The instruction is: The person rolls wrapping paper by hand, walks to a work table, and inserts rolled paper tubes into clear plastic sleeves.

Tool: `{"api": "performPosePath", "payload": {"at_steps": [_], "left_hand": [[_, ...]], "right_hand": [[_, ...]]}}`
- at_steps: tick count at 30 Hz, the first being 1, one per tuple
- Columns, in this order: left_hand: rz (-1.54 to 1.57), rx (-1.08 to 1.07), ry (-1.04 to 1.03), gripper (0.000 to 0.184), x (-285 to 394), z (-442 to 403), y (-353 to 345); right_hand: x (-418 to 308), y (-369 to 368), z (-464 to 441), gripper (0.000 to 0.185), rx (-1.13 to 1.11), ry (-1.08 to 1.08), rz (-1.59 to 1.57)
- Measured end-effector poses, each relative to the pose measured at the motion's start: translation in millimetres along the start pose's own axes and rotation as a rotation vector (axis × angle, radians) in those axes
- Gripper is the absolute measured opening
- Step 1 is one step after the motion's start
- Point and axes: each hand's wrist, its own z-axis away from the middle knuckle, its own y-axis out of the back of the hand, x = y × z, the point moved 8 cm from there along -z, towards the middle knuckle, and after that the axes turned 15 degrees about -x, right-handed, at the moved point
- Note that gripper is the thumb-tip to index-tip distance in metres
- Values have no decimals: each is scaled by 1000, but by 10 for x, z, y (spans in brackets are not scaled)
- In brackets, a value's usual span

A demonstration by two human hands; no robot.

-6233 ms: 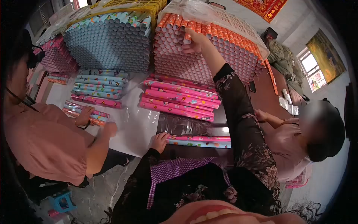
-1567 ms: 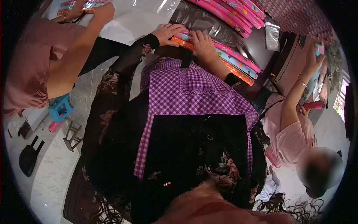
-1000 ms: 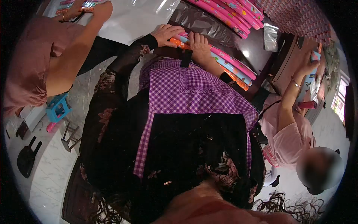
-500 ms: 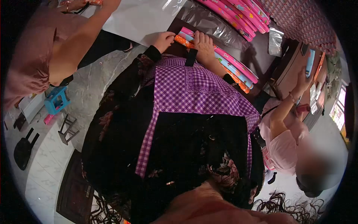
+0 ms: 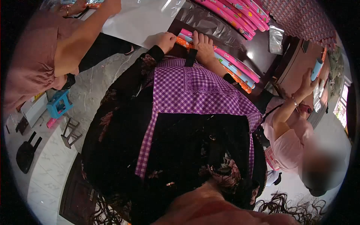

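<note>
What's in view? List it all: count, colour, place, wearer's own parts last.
front rolls: three; pink, light blue, orange; upper centre
table: one, dark brown, under front rolls
far rolls: several, pink, table's far side
stacked tubes: many, pinkish, upper right
clear plastic: uncountable, transparent, beyond front rolls
packet: one, silvery-clear, right of clear plastic
sheet: one, white, upper left
left co-worker: one, brownish-pink top, left side
right co-worker: one, pink top, right side
held roll: one, light blue, right co-worker's hand
plastic stool: one, blue, left
bag: one, black, lower left
apron: one, purple check, centre
left grip: one, black cuff, at front rolls' left ends
right grip: one, black cuff, across front rolls
</note>
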Motion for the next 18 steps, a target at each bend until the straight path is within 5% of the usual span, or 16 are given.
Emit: {"api": "performPosePath", "payload": {"at_steps": [2,6,10,11,18], "left_hand": [[-226,88,-183,28,200,36,61],[-135,185,-111,34,403,37,81],[-403,134,-169,39,639,-35,-32],[-454,115,-168,38,661,-68,-62],[-674,206,-344,29,801,-36,-115]], "right_hand": [[13,-23,5,65,4,-7,-7],[23,-19,8,61,-17,-11,-32],[25,0,17,62,-53,6,-47],[2,66,18,87,72,17,-21],[-3,15,58,83,130,49,-36]]}}
